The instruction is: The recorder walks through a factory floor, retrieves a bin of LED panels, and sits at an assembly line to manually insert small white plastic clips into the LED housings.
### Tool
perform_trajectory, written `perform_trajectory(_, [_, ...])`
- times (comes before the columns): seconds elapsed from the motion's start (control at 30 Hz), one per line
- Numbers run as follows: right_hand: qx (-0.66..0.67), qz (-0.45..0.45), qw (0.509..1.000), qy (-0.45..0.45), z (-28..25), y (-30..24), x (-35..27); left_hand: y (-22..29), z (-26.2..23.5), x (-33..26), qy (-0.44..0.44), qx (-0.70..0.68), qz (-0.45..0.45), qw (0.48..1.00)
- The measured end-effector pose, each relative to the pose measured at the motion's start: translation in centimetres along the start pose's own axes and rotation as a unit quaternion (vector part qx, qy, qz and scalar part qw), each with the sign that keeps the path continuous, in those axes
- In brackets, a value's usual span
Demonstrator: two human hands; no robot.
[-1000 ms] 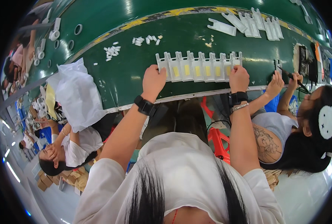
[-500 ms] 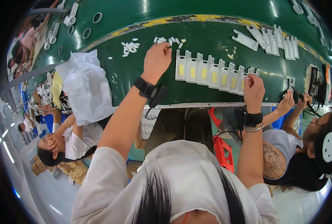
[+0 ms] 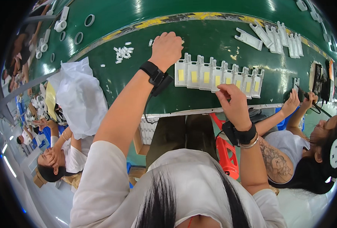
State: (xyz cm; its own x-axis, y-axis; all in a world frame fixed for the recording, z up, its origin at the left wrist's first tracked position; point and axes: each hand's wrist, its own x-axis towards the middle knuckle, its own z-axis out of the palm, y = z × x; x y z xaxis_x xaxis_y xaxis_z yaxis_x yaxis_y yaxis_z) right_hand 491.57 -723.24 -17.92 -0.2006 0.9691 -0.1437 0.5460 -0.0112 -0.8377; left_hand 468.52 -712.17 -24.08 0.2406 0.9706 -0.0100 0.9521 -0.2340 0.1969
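My left hand (image 3: pixel 167 50) reaches over small white pieces on the far side of the green bench, its fingers curled down and closed. Fingertips and anything in them are hidden under the hand. A row of overlapping flat white plastic plates (image 3: pixel 205 78), several with a yellow rectangle on the face, lies to its right. At the near edge of this row is my right hand (image 3: pixel 232 102), open, thumb and forefinger slightly apart beside the middle plates. Nothing shows between them. A loose pile of small white pieces (image 3: pixel 123 52) sits left of my left hand.
More white plates (image 3: pixel 274 41) lie at the back right. A white plastic bag (image 3: pixel 79 98) hangs over the bench's left end. A co-worker's hand (image 3: pixel 290 102) on the right is near a small plate. Grey rings (image 3: pixel 78 38) lie beyond the yellow-black strip (image 3: pixel 145 23).
My left hand has moved slightly farther out, over the small pieces. My right hand has shifted left and nearer me, from the row's right end to its middle.
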Motion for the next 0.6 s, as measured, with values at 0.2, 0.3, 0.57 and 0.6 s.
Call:
perform_trajectory(0.2, [0.008, 0.011, 1.0, 0.002, 0.5, -1.1, 0.3, 0.7, -2.4, -0.4, 0.085, -0.272, -0.117, 0.951])
perform_trajectory(0.3, [0.098, -0.02, 0.991, 0.085, 1.9, -2.5, 1.4, 5.1, -4.4, -3.5, 0.005, -0.598, -0.23, 0.767])
perform_trajectory(0.57, [0.106, -0.075, 0.983, 0.13, 2.2, -2.3, 2.0, 10.3, -4.1, -6.8, -0.071, -0.8, -0.33, 0.497])
perform_trajectory(0.6, [0.085, -0.085, 0.985, 0.124, 1.9, -2.3, 1.9, 10.1, -4.2, -6.8, -0.074, -0.8, -0.33, 0.496])
